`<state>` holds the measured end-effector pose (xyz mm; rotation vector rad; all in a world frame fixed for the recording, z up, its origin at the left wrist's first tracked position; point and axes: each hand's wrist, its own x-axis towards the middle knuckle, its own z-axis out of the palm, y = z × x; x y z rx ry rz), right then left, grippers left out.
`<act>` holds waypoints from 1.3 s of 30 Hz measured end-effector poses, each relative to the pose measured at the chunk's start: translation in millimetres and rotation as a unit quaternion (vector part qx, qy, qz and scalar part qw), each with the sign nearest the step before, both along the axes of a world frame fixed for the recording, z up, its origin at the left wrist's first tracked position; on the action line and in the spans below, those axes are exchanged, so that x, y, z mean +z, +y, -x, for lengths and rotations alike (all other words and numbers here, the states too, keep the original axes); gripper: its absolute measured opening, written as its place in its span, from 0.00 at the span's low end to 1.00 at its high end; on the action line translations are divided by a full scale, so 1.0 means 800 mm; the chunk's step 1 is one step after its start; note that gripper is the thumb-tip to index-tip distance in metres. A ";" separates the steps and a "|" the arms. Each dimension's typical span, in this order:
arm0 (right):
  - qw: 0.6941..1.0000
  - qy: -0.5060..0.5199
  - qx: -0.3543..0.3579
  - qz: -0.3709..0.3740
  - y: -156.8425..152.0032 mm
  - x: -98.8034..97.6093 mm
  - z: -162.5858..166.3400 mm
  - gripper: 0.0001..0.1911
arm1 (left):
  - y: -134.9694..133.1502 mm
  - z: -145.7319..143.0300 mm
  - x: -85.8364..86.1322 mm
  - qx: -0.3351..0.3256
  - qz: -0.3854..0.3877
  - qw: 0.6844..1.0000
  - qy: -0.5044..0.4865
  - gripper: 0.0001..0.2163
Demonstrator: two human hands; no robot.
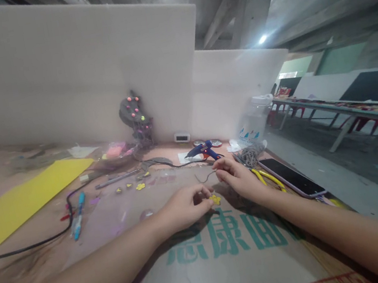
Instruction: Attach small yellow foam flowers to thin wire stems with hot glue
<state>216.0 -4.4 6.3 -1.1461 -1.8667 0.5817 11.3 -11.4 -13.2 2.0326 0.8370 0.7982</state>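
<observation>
My left hand [188, 205] is closed in a pinch at a small yellow flower [215, 199], just above the printed board. To its right, my right hand [239, 179] has its thumb and fingertips together on a thin grey cord [205, 179], whose curled free end points left. The two hands are a short gap apart. Beyond them on the board lies another yellow flower [140, 186] with small yellow pieces near it. A blue glue gun [201, 149] with a lit red light stands behind my hands.
Beside my right forearm are yellow-handled pliers [273, 179], a phone [292, 177] and a bundle of grey cord [251, 155]. A clear plastic jug [253, 121] stands behind. Leftward lie a blue pen [79, 215], a black cable [67, 227] and a yellow sheet [35, 198].
</observation>
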 end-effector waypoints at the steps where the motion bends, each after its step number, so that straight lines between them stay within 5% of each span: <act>1: 1.000 0.015 0.012 0.014 -0.001 0.002 0.001 0.09 | -0.001 0.000 0.001 -0.007 0.003 1.000 0.005 0.09; 8: 0.994 0.084 0.032 0.061 -0.007 0.026 0.004 0.11 | 0.000 -0.002 0.002 0.016 0.032 0.999 -0.003 0.08; 12: 0.994 0.064 0.031 0.078 -0.010 0.030 0.005 0.11 | -0.005 -0.002 0.018 0.067 -0.031 0.994 -0.077 0.05; 20: 0.994 -0.018 0.082 0.075 -0.026 0.022 0.017 0.09 | -0.013 -0.004 0.015 -0.044 0.055 0.997 -0.028 0.06; 32: 0.995 -0.090 -0.033 0.014 0.008 0.071 -0.041 0.13 | -0.010 -0.007 0.016 0.015 0.083 0.996 -0.017 0.08; 39: 0.981 -0.187 -0.045 -0.009 0.020 0.071 -0.062 0.13 | -0.007 -0.009 0.009 0.025 0.083 0.996 -0.029 0.08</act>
